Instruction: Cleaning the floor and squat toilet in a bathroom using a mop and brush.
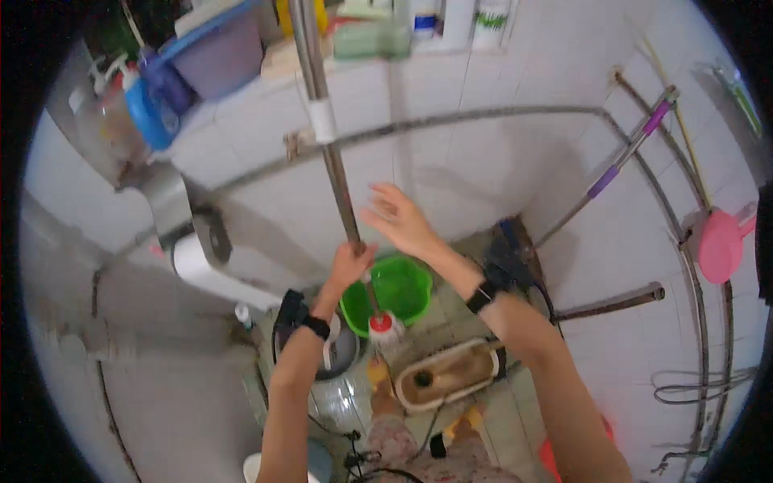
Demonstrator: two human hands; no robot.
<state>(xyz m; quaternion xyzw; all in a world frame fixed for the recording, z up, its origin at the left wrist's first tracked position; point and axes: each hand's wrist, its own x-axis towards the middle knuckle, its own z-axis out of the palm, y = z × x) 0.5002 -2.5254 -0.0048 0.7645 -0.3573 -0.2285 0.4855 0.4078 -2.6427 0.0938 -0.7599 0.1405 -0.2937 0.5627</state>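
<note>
A mop with a long metal pole runs from the top of the view down to its red and white head. My left hand is wrapped round the lower part of that pole. My right hand is beside the pole, a little higher up. Its fingers are apart and nothing is in them. Below my hands a green basin stands on the tiled floor. The mop head overlaps the basin's near edge in the view; I cannot tell whether it touches the rim or hangs above it.
A squat toilet lies in the floor near my feet. A grey bucket stands left of the basin. Bottles and a purple tub sit on the ledge. A pink dipper and a purple-gripped pole are at the right wall.
</note>
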